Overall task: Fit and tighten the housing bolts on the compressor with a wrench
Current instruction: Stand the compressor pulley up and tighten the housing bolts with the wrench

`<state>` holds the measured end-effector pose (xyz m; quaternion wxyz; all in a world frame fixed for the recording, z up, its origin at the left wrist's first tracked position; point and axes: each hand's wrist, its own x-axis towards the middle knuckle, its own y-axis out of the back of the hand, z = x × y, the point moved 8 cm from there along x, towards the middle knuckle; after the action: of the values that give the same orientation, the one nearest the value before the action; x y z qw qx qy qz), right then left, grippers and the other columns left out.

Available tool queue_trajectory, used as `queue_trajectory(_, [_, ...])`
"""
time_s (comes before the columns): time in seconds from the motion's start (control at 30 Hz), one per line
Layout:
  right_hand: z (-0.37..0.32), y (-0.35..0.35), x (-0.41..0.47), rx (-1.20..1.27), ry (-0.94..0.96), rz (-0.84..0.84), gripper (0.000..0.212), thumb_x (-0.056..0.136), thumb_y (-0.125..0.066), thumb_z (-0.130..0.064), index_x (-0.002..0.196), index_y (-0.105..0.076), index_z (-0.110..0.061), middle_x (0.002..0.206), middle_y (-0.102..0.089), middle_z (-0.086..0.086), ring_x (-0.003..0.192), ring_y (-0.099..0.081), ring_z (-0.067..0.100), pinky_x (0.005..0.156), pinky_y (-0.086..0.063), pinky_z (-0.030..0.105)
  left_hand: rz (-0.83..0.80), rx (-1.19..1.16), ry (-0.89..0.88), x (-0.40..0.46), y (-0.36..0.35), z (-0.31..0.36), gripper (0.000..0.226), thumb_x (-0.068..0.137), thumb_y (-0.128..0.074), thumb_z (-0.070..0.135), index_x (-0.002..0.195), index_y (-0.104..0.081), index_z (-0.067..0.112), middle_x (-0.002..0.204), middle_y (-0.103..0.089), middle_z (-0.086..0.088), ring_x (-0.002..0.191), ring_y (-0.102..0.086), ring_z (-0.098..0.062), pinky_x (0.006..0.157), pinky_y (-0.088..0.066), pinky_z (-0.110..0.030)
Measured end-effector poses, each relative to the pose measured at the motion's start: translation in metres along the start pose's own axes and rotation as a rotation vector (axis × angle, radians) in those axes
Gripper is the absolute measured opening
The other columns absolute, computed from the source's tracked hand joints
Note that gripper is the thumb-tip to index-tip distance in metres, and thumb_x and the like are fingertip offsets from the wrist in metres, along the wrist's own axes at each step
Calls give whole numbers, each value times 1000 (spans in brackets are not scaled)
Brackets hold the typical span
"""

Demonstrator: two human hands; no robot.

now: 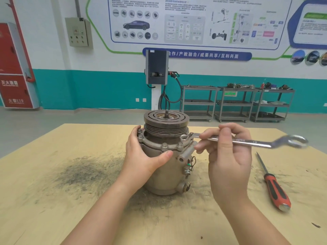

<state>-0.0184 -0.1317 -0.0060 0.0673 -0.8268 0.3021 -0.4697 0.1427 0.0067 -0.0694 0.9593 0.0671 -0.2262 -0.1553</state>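
At the frame's centre, on the tan surface (70,138), we grip the upright compressor (164,175) with our left hand (146,154) curled round its housing; our right hand (228,156) holds the wrench (247,141), ring end on a flange bolt (184,137). A red-handled screwdriver (276,190) lies lower right.

Bright even indoor light; soft shadows; wide-angle edge bending; wrench (247,141) tip blurred.

I have a single wide-angle view, worn on the head, facing forward and slightly down across the counter (53,156). It sits close above the compressor (164,156), with both forearms entering from the bottom edge and the far wall filling the upper half.
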Motion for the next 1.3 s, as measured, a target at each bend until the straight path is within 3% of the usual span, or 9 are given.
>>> queue_trajectory(0.1, [19,7,5,125,-207,55,9,102,-38,-16,96,-43,-11,69,-67,4,52,-61,15,55,-50,23,5,4,-3,0,0,1,124,42,-77,67,149,-22,38,146,-42,8,137,-41,-11,115,-38,-44])
queue_trajectory(0.47, [49,15,16,300,-625,2,14,102,-40,-10,93,-50,-8,69,-67,5,52,-60,14,53,-53,22,-11,4,-1,0,0,4,124,42,-79,66,149,-23,35,145,-43,9,136,-41,-10,115,-38,-44])
queue_trajectory(0.6, [46,15,14,235,-496,40,12,103,-40,-10,93,-48,-10,68,-66,3,51,-58,14,51,-51,22,-17,9,-4,0,0,6,126,41,-79,67,149,-24,32,145,-43,8,136,-41,-12,115,-38,-44])
queue_trajectory(0.77, [15,9,-7,-30,-40,74,24,97,-48,-12,88,-64,-26,76,-67,5,57,-61,22,59,-51,27,1,24,-14,0,2,7,118,40,-79,67,141,-28,33,141,-46,6,134,-43,-13,114,-39,-44])
queue_trajectory(0.87, [-1,-9,-22,-209,188,0,20,97,-52,-18,97,-67,-30,85,-68,-5,66,-64,19,65,-52,23,4,20,-21,0,2,8,116,39,-79,66,140,-29,33,140,-48,5,133,-45,-14,114,-39,-44])
queue_trajectory(1.03, [-1,-28,-31,-352,203,-155,24,101,-43,-43,114,-61,-33,95,-65,-13,84,-64,9,77,-51,24,14,27,-28,-1,3,8,122,42,-78,66,146,-28,27,142,-47,4,135,-43,-14,115,-37,-44])
queue_trajectory(1.13, [-10,-19,-20,-272,194,-104,16,103,-40,-28,108,-53,-22,89,-67,-3,75,-64,14,70,-52,28,6,26,-22,-1,1,6,121,42,-77,67,146,-27,31,143,-45,6,136,-41,-12,115,-37,-44])
queue_trajectory(1.3, [11,6,1,35,-125,55,11,102,-35,-14,99,-45,-14,72,-69,3,58,-60,16,61,-49,22,-42,16,7,-2,1,3,132,40,-80,68,151,-16,39,151,-36,9,140,-36,-11,117,-35,-45])
